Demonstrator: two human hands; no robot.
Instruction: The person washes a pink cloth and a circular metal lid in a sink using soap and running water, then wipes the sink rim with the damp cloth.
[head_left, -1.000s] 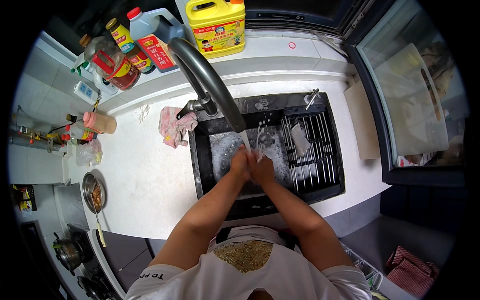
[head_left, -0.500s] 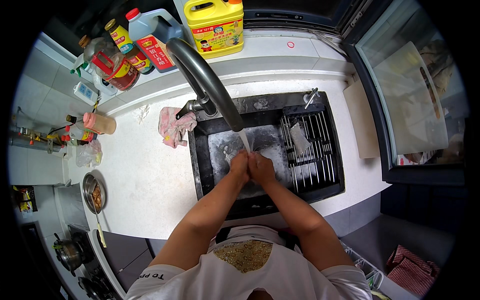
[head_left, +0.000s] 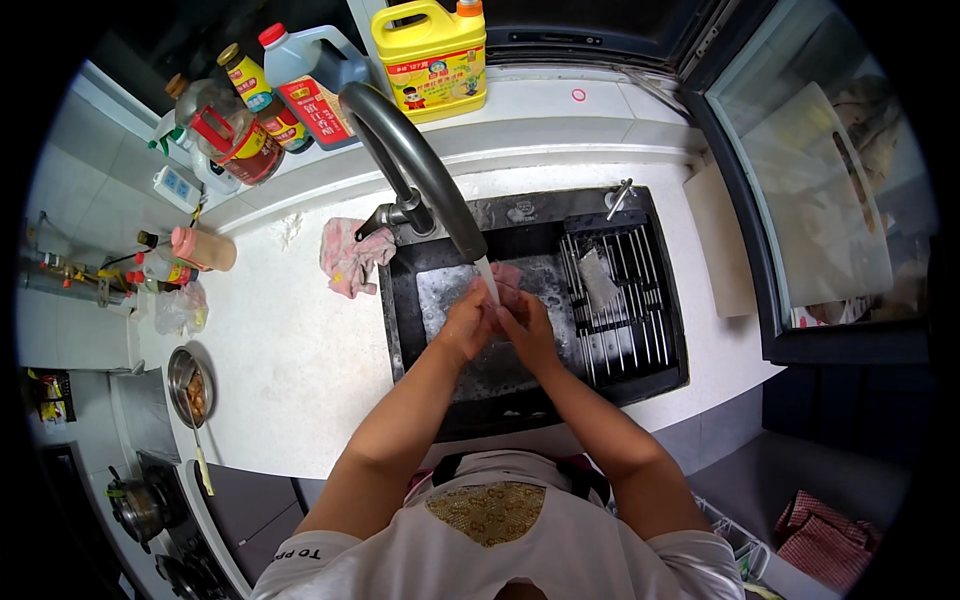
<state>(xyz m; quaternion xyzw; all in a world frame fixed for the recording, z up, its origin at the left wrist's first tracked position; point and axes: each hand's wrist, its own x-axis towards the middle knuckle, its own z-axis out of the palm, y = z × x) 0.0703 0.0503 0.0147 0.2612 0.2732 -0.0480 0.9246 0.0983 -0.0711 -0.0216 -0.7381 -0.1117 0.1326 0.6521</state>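
Note:
My left hand [head_left: 466, 318] and my right hand [head_left: 527, 321] meet under the tap's stream in the black sink [head_left: 404, 335]. Between them is a wet pink cloth [head_left: 507, 274], its upper edge showing beyond the fingers. Both hands are closed on it, though the fingertips are partly hidden. Water runs from the curved dark tap [head_left: 440, 180] straight onto the cloth and hands. Whitish suds and water cover the sink floor below.
A metal rack [head_left: 635, 300] with a greyish pad [head_left: 598, 280] spans the sink's right side. A pink-white rag [head_left: 350, 262] lies left of the tap. Farther left is a metal pan [head_left: 187, 385] with food. Bottles and a yellow jug [head_left: 432, 65] line the sill; an open window [head_left: 760, 230] juts in at right.
My hands have shifted slightly nearer and spread from a tight clasp. The pink cloth now shows between them. The water still runs.

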